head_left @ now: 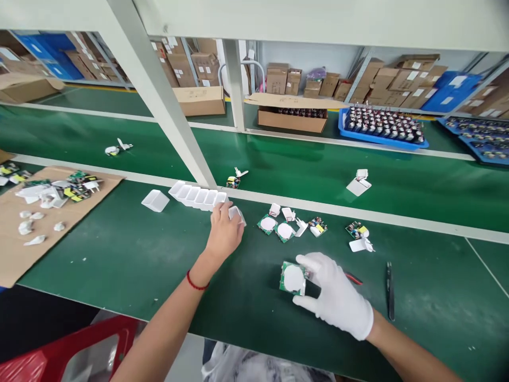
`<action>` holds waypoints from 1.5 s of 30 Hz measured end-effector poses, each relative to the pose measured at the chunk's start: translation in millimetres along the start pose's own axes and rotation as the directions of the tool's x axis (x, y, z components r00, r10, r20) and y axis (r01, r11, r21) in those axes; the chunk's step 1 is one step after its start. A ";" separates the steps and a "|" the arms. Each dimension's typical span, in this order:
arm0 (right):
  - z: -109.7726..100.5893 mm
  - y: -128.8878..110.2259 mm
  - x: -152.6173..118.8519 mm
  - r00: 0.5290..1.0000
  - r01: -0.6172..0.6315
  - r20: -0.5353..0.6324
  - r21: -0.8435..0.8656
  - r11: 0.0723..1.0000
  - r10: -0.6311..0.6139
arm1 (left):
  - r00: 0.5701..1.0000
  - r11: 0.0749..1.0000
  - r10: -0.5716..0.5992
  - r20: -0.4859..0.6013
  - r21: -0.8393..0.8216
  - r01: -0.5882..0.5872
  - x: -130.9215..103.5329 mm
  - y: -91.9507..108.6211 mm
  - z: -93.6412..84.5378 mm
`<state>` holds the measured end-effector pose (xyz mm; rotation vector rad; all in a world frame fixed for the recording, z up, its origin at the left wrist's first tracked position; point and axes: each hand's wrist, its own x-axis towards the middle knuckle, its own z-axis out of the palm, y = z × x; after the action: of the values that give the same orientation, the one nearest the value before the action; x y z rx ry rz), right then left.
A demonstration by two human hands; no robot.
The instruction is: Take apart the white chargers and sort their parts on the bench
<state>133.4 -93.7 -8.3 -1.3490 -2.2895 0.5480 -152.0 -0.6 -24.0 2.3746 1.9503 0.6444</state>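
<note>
My bare left hand (225,232), with a red cord on the wrist, closes its fingers on a small white plastic case (237,215) at the right end of a row of white cases (194,196). Another white case (155,200) lies apart to the left. My right hand (332,292) wears a white glove; its thumb and fingers grip a green circuit board with a round white pad (293,278) just above the table. Beyond it lie two similar boards (284,231) with small white parts.
Boards with yellow parts (318,226) lie behind my right hand. Black tweezers (390,292) and a red-handled tool (353,278) are to the right. Cardboard (24,249) with boards and white lumps is at left. A slanted post (163,101) rises behind the cases, beside the green belt (290,164).
</note>
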 end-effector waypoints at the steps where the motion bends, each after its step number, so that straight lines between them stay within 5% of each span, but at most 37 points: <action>1: -5.4 2.6 1.5 1.000 0.006 -0.023 0.099 0.995 -0.004 | 0.999 0.999 0.023 0.026 -0.030 -0.022 -10.0 4.0 -0.2; 4: -18.3 10.0 10.3 0.999 0.033 -0.031 0.319 0.947 -0.024 | 0.993 0.993 0.045 0.111 -0.118 -0.032 -41.6 14.7 -3.6; 7: -22.1 13.7 19.1 0.996 -0.091 0.019 0.399 0.912 0.091 | 0.964 0.968 0.006 0.265 -0.242 0.061 -68.8 22.3 -15.1; 11: -18.2 15.9 22.2 0.951 -0.271 0.005 0.495 0.825 0.309 | 0.852 0.823 -0.010 0.524 -0.479 0.304 -91.5 25.6 -38.9; 14: -18.5 18.4 23.3 0.976 -0.155 -0.053 0.521 0.840 0.213 | 0.785 0.750 0.032 0.619 -0.533 0.390 -92.9 19.8 -47.7; 18: -22.2 18.0 29.1 0.995 -0.077 -0.004 0.554 0.829 0.095 | 0.844 0.835 0.141 0.517 -0.521 0.179 -73.3 9.3 -34.5; 21: -22.7 13.3 33.6 0.997 -0.043 -0.027 0.510 0.859 0.066 | 0.781 0.775 0.312 0.541 -0.621 0.120 -57.5 11.4 -17.0; 23: -23.6 8.1 35.6 0.991 0.097 -0.123 0.434 0.896 -0.048 | 0.754 0.733 0.381 0.535 -0.672 0.107 -53.5 19.0 -8.9; 27: -32.6 -8.5 38.0 0.915 0.356 -0.266 0.181 0.917 -0.302 | 0.894 0.758 0.235 0.380 -0.648 0.076 -60.4 42.5 -6.9; 31: -45.4 -28.9 42.5 0.874 0.423 -0.261 -0.010 0.906 -0.410 | 0.983 0.758 0.121 0.137 -0.652 -0.003 -66.4 67.0 -15.8; 37: -55.3 -44.6 49.8 0.886 0.421 -0.126 -0.181 0.889 -0.446 | 0.984 0.770 0.167 -0.067 -0.614 -0.173 -62.1 85.8 -22.5; 45: -60.7 -47.8 48.6 0.890 0.413 -0.076 -0.289 0.864 -0.450 | 0.978 0.780 0.198 -0.061 -0.595 -0.195 -60.5 86.7 -24.3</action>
<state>110.8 -65.0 75.3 -0.8893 -2.4991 -0.0055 -86.9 -83.4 1.8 2.1528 1.2243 1.0722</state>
